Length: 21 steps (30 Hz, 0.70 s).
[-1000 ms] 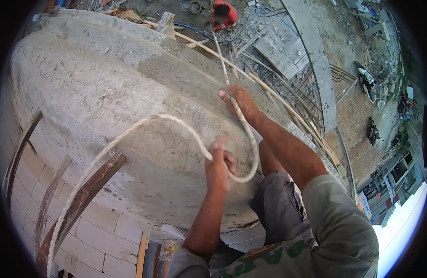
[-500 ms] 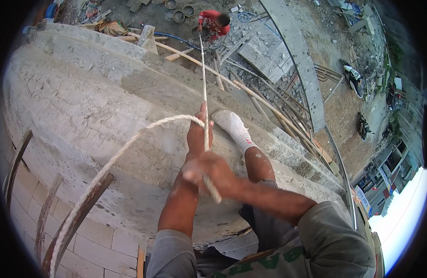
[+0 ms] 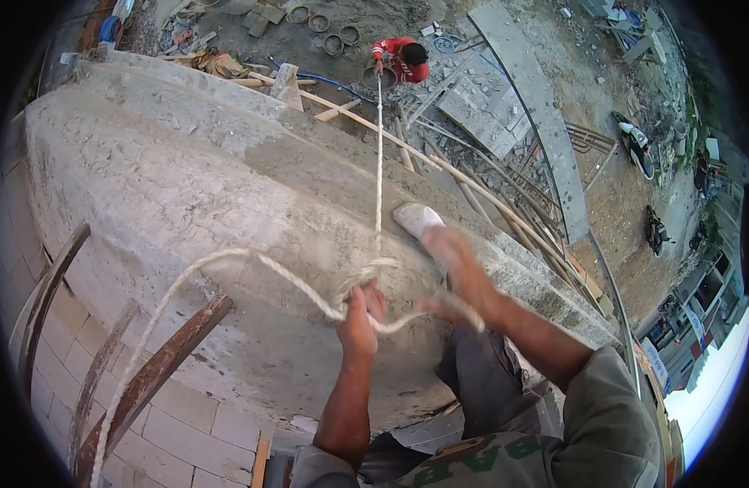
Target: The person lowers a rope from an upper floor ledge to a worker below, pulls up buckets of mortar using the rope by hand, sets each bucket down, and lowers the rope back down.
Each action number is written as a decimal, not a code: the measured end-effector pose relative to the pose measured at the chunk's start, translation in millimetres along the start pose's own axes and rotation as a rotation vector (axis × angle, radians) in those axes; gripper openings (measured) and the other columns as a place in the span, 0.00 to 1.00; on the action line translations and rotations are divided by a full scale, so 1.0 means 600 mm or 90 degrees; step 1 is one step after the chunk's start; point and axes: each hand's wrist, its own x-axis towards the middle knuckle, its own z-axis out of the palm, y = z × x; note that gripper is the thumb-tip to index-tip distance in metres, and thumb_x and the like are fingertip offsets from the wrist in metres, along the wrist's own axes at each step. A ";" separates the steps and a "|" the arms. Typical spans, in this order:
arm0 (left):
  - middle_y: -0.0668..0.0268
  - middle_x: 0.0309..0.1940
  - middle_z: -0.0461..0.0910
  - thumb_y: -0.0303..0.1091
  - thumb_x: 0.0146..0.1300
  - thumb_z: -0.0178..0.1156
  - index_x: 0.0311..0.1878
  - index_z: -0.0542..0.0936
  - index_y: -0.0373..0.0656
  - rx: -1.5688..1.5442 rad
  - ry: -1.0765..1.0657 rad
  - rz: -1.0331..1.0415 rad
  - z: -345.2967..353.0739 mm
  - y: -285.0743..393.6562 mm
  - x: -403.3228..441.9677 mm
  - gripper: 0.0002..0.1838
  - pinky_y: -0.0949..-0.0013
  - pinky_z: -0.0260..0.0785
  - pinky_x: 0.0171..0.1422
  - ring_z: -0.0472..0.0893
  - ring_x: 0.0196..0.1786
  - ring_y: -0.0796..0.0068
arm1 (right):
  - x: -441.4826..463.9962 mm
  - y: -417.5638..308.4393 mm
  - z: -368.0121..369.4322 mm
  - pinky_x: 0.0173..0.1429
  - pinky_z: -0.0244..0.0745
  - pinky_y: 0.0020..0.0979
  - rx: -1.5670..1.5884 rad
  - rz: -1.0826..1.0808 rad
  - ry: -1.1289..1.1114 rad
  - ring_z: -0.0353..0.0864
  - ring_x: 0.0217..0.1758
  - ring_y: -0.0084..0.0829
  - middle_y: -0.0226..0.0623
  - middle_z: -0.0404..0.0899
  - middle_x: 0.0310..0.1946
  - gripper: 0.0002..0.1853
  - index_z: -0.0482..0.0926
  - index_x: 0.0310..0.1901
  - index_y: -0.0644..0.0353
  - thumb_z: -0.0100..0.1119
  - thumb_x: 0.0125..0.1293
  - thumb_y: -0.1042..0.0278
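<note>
An off-white twisted rope runs taut from a loop below me up to a dark bucket held by a person in red. My left hand is closed on the rope at the base of a small loop. From there a short tail of rope curves right to my right hand, which is blurred, with its fingertips closed on the tail close to its loose end. Another length of rope arcs away left from my left hand and hangs over a brown curved bar.
I am on a rounded concrete ledge, one white-socked foot near its edge. Brown bars stick up at left beside a block wall. Poles, rubble and several buckets lie far below, with motorbikes at right.
The rope now forms a loop in front of my left hand, which has drawn back toward me. My right hand has swung right and forward with the rope's tail.
</note>
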 end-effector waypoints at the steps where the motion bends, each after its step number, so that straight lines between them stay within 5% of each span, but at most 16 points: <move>1: 0.69 0.12 0.62 0.46 0.70 0.39 0.15 0.64 0.45 -0.032 0.003 -0.015 0.011 0.017 -0.020 0.26 0.63 0.62 0.48 0.64 0.22 0.73 | 0.000 0.046 0.007 0.65 0.60 0.42 -0.042 0.098 -0.013 0.57 0.65 0.49 0.48 0.57 0.61 0.56 0.54 0.65 0.59 0.75 0.34 0.50; 2: 0.68 0.10 0.60 0.46 0.70 0.36 0.12 0.63 0.46 -0.064 0.003 -0.028 0.025 0.034 -0.039 0.28 0.59 0.62 0.55 0.64 0.21 0.70 | -0.004 0.112 0.047 0.65 0.59 0.42 -0.064 0.142 0.002 0.57 0.65 0.49 0.49 0.55 0.62 0.56 0.52 0.66 0.58 0.75 0.35 0.52; 7: 0.70 0.10 0.60 0.52 0.70 0.31 0.18 0.66 0.44 -0.058 -0.059 -0.027 0.066 0.090 -0.161 0.29 0.58 0.62 0.54 0.62 0.19 0.72 | 0.097 0.217 0.212 0.66 0.58 0.39 -0.039 0.165 0.019 0.56 0.66 0.46 0.45 0.54 0.64 0.48 0.49 0.67 0.53 0.68 0.47 0.59; 9: 0.70 0.08 0.57 0.52 0.70 0.24 0.14 0.65 0.45 -0.054 -0.094 -0.055 0.057 0.121 -0.193 0.33 0.56 0.61 0.55 0.60 0.16 0.70 | 0.162 0.234 0.272 0.58 0.65 0.40 -0.029 0.086 0.213 0.67 0.58 0.48 0.48 0.69 0.53 0.32 0.65 0.59 0.58 0.63 0.54 0.56; 12: 0.70 0.08 0.57 0.54 0.70 0.23 0.22 0.68 0.43 -0.131 0.131 -0.115 0.032 0.138 -0.222 0.32 0.57 0.65 0.49 0.58 0.13 0.72 | 0.222 0.172 0.238 0.45 0.70 0.40 0.164 0.189 0.132 0.76 0.38 0.50 0.48 0.78 0.32 0.20 0.77 0.39 0.62 0.54 0.61 0.50; 13: 0.69 0.10 0.60 0.54 0.70 0.25 0.37 0.72 0.40 -0.287 0.103 -0.068 0.011 0.117 -0.213 0.30 0.62 0.69 0.39 0.55 0.11 0.75 | 0.224 0.161 0.241 0.34 0.68 0.38 0.204 0.142 0.319 0.73 0.22 0.40 0.40 0.72 0.15 0.27 0.76 0.25 0.65 0.46 0.65 0.45; 15: 0.67 0.17 0.68 0.52 0.70 0.32 0.54 0.69 0.38 -0.341 0.194 -0.148 -0.025 0.081 -0.187 0.28 0.67 0.70 0.31 0.57 0.12 0.77 | 0.212 0.147 0.162 0.33 0.67 0.36 0.274 0.203 0.372 0.70 0.23 0.32 0.37 0.70 0.14 0.28 0.75 0.24 0.65 0.45 0.66 0.45; 17: 0.65 0.30 0.74 0.49 0.69 0.40 0.65 0.61 0.41 -0.180 0.255 -0.238 -0.032 0.034 -0.126 0.27 0.71 0.69 0.29 0.64 0.18 0.78 | 0.198 0.094 0.094 0.29 0.65 0.32 0.327 0.219 0.410 0.65 0.24 0.21 0.31 0.66 0.15 0.26 0.74 0.23 0.66 0.43 0.68 0.50; 19: 0.62 0.45 0.74 0.42 0.65 0.50 0.65 0.61 0.39 0.003 0.199 -0.298 -0.039 -0.008 -0.070 0.28 0.69 0.72 0.38 0.75 0.36 0.74 | 0.151 0.021 0.078 0.28 0.65 0.31 0.326 0.144 0.349 0.67 0.22 0.25 0.35 0.68 0.15 0.21 0.74 0.23 0.66 0.45 0.68 0.58; 21: 0.58 0.52 0.71 0.41 0.65 0.51 0.65 0.61 0.39 0.168 0.096 -0.219 -0.032 -0.045 -0.009 0.28 0.68 0.69 0.50 0.72 0.53 0.70 | 0.082 -0.057 0.106 0.27 0.64 0.31 0.340 0.138 0.310 0.68 0.20 0.29 0.39 0.70 0.16 0.16 0.74 0.23 0.66 0.47 0.66 0.66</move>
